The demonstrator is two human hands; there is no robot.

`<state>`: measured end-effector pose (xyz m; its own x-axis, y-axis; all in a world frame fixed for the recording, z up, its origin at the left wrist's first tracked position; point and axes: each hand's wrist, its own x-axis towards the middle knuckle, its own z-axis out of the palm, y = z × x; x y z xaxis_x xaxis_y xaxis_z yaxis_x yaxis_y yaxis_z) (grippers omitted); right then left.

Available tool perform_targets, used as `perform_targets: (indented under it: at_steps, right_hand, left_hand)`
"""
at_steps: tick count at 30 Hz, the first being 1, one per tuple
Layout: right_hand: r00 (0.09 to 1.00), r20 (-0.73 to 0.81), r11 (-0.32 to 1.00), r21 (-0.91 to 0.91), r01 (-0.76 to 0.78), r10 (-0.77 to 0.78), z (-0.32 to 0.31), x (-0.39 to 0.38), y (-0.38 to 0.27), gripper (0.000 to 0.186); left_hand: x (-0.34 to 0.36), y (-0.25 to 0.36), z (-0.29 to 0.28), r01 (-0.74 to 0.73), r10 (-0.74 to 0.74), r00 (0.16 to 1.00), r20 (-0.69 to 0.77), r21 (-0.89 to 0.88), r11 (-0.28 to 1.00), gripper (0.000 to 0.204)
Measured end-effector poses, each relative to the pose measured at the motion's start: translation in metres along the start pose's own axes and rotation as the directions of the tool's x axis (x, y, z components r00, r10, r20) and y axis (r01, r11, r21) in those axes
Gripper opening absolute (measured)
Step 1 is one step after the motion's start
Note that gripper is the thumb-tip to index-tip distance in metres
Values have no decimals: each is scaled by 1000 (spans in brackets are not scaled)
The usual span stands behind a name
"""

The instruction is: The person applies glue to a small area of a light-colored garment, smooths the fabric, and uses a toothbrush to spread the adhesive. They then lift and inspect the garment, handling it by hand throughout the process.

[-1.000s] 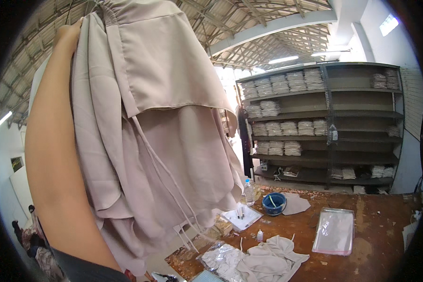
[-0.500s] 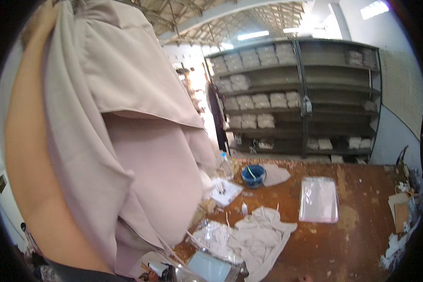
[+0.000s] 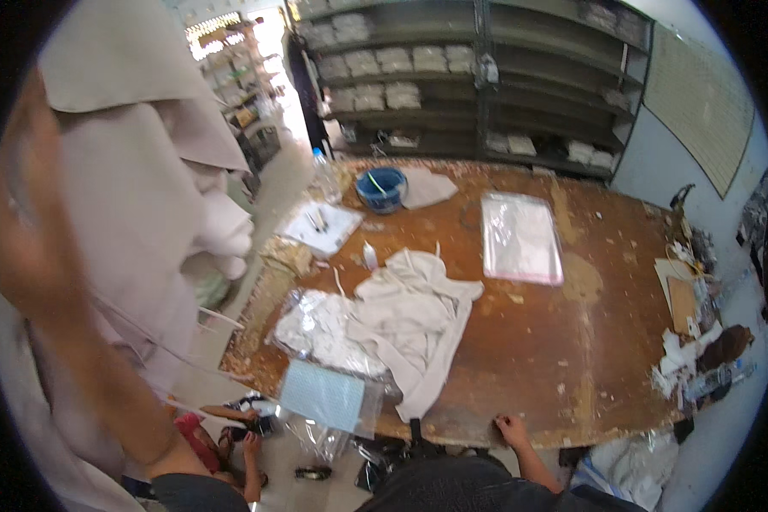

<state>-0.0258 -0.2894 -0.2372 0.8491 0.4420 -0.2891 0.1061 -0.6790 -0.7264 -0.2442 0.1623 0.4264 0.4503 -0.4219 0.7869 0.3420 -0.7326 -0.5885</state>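
Note:
A large beige-grey garment (image 3: 145, 213) hangs close before me on the left, its flap and thin cords dangling beside the table. My bent left arm (image 3: 85, 367) is raised against it. The left hand (image 3: 34, 111) is smeared by motion near the cloth, its fingers not discernible. At the table's near edge rests my right hand (image 3: 510, 429), with fingers curled in and nothing visible in them. Left of that hand, a crumpled beige garment (image 3: 418, 316) lies partly over clear plastic packaging (image 3: 320, 337). A light-blue sheet in plastic (image 3: 324, 397) overhangs the table edge.
On the worn wooden table (image 3: 529, 350) are a blue bucket (image 3: 382, 189), a bottle (image 3: 324, 177), white paper (image 3: 320, 226) and a stack of clear bags (image 3: 522, 239). Scraps line the right edge. Shelves (image 3: 478, 85) stand behind. Another person's hand (image 3: 249, 441) shows at lower left.
My view has tilted down and turned right, bringing my right hand into sight. The hanging garment sits farther left in view. My left arm is now blurred; its hand gripped the cloth top before.

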Motion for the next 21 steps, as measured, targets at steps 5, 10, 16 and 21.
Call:
perform_targets:
  at_steps: [5,10,16,21]
  right_hand:
    - [987,-14,915,376,-143,159,-8,-26,40,25]
    - [986,-70,919,377,-114,151,-9,-44,50,23]
    - [975,-114,967,193,-167,191,-8,-33,37,21]
    - [969,-107,953,234,-195,224,-10,-36,29,21]
  left_hand:
    - [-229,253,134,574,-208,751,627,-464,675,27]
    - [-350,441,162,916,-165,299,940,-235,324,49]
    - [-346,472,251,818,-287,361,887,-153,555,65]
    - [-348,479,315,626,-19,313,950,-191,756,51]
